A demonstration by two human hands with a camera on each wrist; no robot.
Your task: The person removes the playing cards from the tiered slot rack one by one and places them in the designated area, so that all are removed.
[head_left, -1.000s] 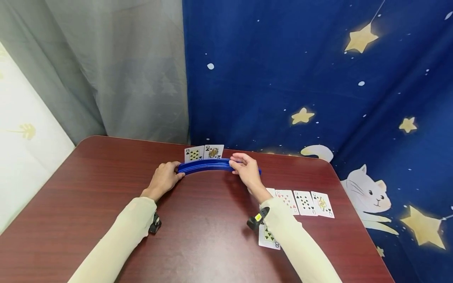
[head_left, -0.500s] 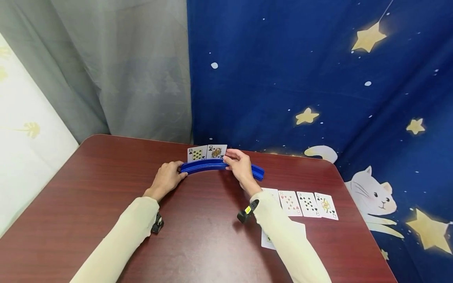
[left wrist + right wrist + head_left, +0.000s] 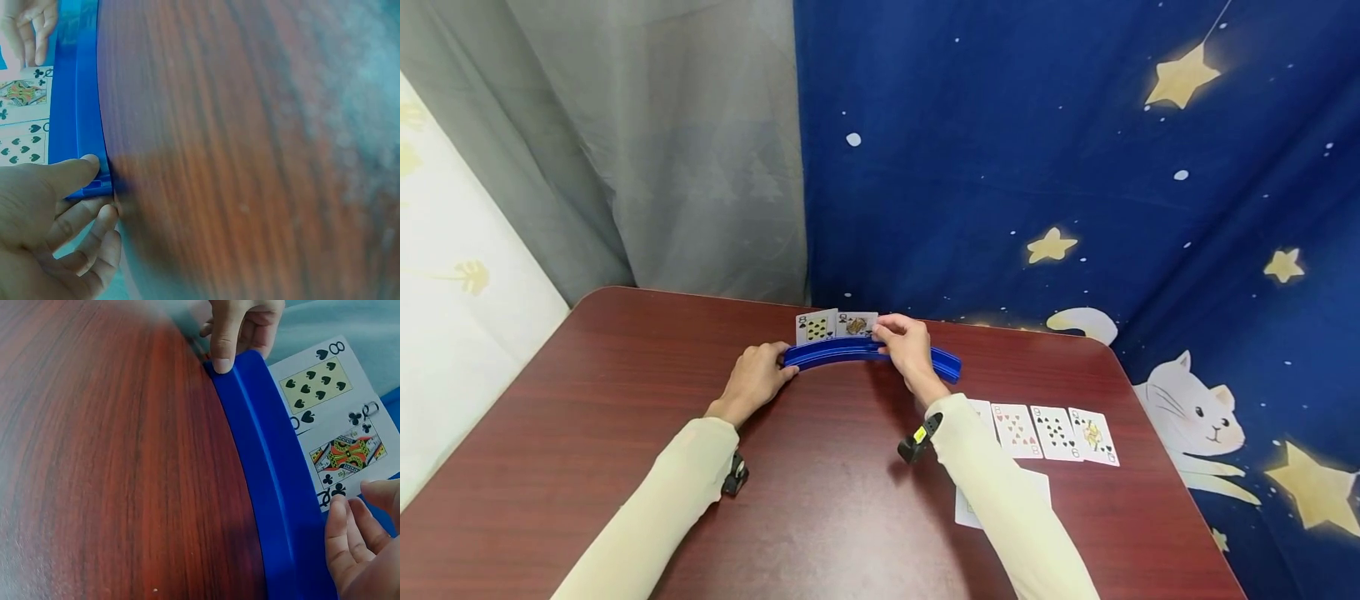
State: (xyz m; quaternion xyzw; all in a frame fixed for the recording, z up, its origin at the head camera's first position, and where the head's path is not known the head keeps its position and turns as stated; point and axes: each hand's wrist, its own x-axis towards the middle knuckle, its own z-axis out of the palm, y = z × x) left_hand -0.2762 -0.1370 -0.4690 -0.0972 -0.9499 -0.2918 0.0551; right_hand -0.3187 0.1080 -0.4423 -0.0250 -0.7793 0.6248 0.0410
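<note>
A curved blue card holder [image 3: 831, 351] lies near the far edge of the table. My left hand [image 3: 751, 379] grips its left end, thumb on top in the left wrist view. Two playing cards stand in the holder: the eight of spades [image 3: 317, 386] on the left and, beside it, the queen of clubs [image 3: 347, 454]. My right hand [image 3: 908, 348] pinches the queen at its lower right corner, between thumb and fingers. The queen's bottom edge sits at the holder's slot. Part of the holder's right half is hidden behind my right hand.
To the right lies a row of face-up cards, among them a red-suited card [image 3: 1017, 431], a nine of spades [image 3: 1055, 432] and a queen [image 3: 1094, 436]. Nearer me, white cards [image 3: 1037, 485] are partly covered by my right sleeve. A blue starry curtain [image 3: 925, 167] hangs behind the table.
My right hand has shifted left along the holder to the queen's right edge, uncovering the holder's right end. The queen now sits slightly lower. My left hand keeps its grip.
</note>
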